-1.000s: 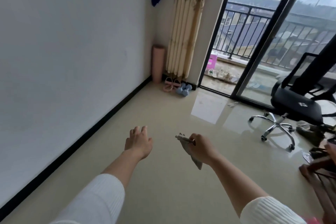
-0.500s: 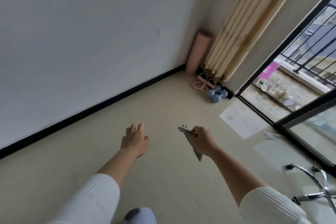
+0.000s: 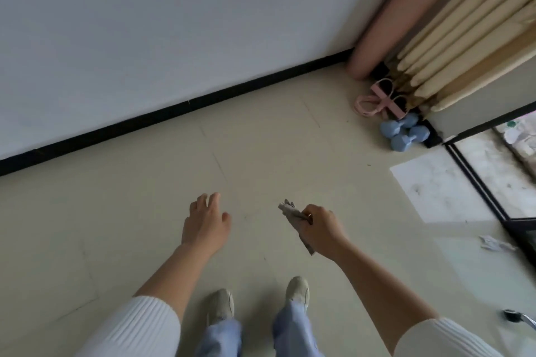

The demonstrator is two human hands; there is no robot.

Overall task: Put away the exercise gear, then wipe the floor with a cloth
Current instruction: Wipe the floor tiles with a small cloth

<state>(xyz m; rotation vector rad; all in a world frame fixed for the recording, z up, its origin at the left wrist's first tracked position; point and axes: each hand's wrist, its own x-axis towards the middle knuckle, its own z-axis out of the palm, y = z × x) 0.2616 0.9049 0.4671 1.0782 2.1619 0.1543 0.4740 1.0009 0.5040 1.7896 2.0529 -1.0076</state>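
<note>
My right hand (image 3: 320,227) grips a folded grey cloth (image 3: 293,213) above the beige tiled floor (image 3: 261,153). My left hand (image 3: 204,222) hangs beside it with its fingers apart, holding nothing. In the far right corner a rolled pink exercise mat (image 3: 397,17) stands upright against the wall. At its foot lie a pink pull-rope exerciser (image 3: 380,101) and two light blue dumbbells (image 3: 404,132). Both hands are well short of that gear.
A white wall with a black skirting board (image 3: 174,109) runs along the left. Bunched beige curtains (image 3: 470,38) hang beside the sliding door track (image 3: 481,188). A scrap of paper (image 3: 494,242) lies on the floor at right. A chair caster (image 3: 519,317) shows lower right. My shoes (image 3: 222,303) stand below.
The view has tilted down toward the floor, so the balcony and office chair have left the frame and my feet now show. Both hands keep their pose; the cloth stays gripped.
</note>
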